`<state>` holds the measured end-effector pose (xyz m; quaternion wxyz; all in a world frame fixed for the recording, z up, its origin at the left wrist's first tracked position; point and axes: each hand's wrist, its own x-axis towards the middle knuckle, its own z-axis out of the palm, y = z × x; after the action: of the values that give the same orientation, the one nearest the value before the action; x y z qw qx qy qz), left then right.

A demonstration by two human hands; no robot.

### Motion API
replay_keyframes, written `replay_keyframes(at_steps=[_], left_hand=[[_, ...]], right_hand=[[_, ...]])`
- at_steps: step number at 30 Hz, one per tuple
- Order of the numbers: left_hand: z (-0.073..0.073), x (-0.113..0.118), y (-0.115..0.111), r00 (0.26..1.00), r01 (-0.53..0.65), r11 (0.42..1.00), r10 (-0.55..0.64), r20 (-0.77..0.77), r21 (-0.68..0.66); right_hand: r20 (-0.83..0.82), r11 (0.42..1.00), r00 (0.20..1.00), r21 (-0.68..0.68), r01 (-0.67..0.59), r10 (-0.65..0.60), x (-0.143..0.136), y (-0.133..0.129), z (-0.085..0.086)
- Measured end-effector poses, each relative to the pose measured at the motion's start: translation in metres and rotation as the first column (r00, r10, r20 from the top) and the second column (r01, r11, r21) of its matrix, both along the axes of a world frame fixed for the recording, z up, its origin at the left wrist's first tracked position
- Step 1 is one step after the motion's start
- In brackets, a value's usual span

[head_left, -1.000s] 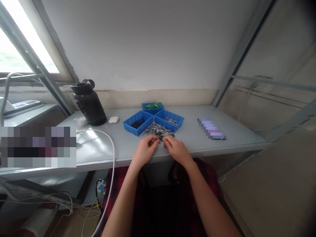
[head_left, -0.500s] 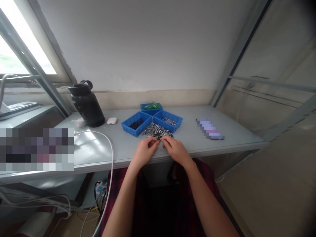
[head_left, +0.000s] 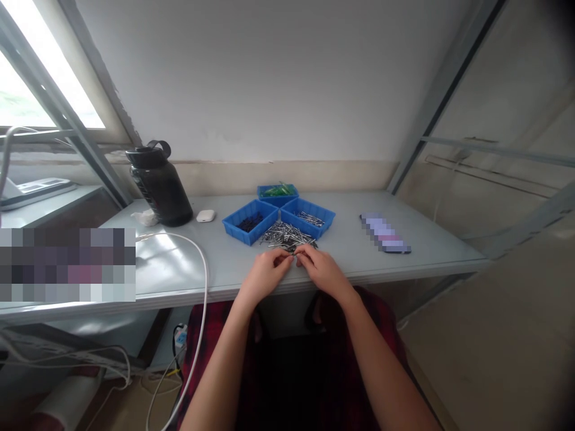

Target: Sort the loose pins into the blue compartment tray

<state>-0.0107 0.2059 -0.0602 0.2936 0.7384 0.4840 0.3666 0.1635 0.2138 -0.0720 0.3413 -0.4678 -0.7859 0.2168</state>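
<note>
My left hand (head_left: pixel 268 270) and my right hand (head_left: pixel 320 268) meet fingertip to fingertip just above the front of the table. Both are closed in a pinch; what lies between the fingertips is too small and covered to name. Right behind them spreads a loose pile of silvery, screw-like metal pieces (head_left: pixel 287 234). A blue bin (head_left: pixel 234 230) with small dark pieces stands left of the pile. To its right another blue bin (head_left: pixel 324 216) holds more thin metal pieces. Behind these, a third blue bin (head_left: pixel 277 200) contains green, translucent pieces (head_left: pixel 279 190).
A large black bottle (head_left: pixel 162 191) and a white earbud case (head_left: pixel 206 216) are at the left. On the right lies a phone (head_left: pixel 386 234) with a blurred screen. A white cable (head_left: pixel 205 269) hangs over the table's front edge (head_left: pixel 377 272).
The whole view has shifted slightly. My hands stay pinched together at nearly the same place in front of the pile, with only small finger movement.
</note>
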Motion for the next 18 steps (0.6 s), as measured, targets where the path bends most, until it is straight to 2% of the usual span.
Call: replay_keyframes(at_steps=[6, 11, 18], left_hand=[[0.0014, 0.001, -0.0011, 0.998, -0.03, 1.0, 0.03, 0.052, -0.01], [-0.0008, -0.0005, 0.0001, 0.998, -0.008, 1.0, 0.008, 0.068, -0.001], [-0.0049, -0.0008, 0.0018, 0.995, -0.065, 0.998, 0.065, 0.073, -0.007]], right_hand=[[-0.015, 1.0, 1.0, -0.007, 0.016, -0.017, -0.0016, 0.0007, 0.0003], [0.004, 1.0, 1.0, 0.004, 0.0, 0.0, -0.0012, 0.0011, 0.0013], [0.007, 1.0, 1.0, 0.0, 0.012, -0.012, -0.0012, 0.0014, -0.0008]])
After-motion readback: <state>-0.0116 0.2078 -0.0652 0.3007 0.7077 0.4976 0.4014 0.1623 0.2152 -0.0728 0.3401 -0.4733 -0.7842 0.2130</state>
